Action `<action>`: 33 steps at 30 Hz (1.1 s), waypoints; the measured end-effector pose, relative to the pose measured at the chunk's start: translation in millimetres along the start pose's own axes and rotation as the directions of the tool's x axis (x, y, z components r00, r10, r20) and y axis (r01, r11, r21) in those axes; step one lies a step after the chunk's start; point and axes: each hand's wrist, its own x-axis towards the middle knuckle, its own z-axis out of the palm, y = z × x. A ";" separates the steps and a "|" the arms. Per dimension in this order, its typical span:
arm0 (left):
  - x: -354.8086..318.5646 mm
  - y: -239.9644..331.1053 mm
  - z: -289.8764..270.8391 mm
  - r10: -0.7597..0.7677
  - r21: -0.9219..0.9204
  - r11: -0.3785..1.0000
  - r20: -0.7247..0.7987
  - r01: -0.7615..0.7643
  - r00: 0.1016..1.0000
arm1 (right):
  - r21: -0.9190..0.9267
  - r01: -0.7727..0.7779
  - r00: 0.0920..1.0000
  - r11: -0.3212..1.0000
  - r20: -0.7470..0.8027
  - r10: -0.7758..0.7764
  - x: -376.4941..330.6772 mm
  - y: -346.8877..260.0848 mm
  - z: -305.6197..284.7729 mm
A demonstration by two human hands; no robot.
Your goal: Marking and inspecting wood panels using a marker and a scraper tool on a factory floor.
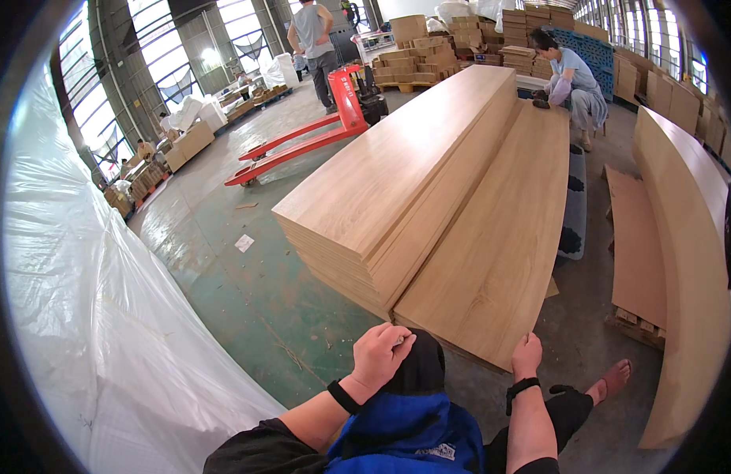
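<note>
A long wood-grain panel (492, 268) lies flat before me, its near end close to my knees. My right hand (527, 357) is closed at its near right corner and appears to pinch the edge there. My left hand (381, 355) is curled above my knee, just off the panel's near left corner. A small pale bit shows by its thumb, too small to name. Along the panel's left side rises a tall stack of matching boards (397, 182). Both wrists wear black bands.
A red pallet jack (302, 138) stands beyond the stack. At the panel's far end a co-worker (575, 83) crouches with gloved hands on it. Plastic-wrapped goods (105, 316) rise on my left. A curved-looking upright board (689, 276) and brown sheets (638, 245) stand right.
</note>
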 end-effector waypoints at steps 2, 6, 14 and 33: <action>-0.1 0.5 1.0 0.005 0.022 1.000 -0.018 -0.005 1.000 | 0.002 0.046 0.998 0.999 -0.033 -0.046 -0.6 0.7 2.1; -0.1 0.3 1.1 0.014 0.025 1.000 -0.023 -0.013 1.000 | 0.020 0.046 0.996 0.999 -0.081 -0.044 -2.6 -1.1 1.4; -0.5 -1.4 1.7 0.026 0.008 1.000 -0.013 -0.026 1.000 | 0.006 0.045 0.999 0.999 -0.028 -0.045 -3.5 -4.1 -1.2; 0.2 0.8 1.0 0.037 0.052 0.998 -0.026 -0.036 0.999 | 0.036 0.061 0.990 0.998 -0.132 -0.056 -4.2 -5.9 2.4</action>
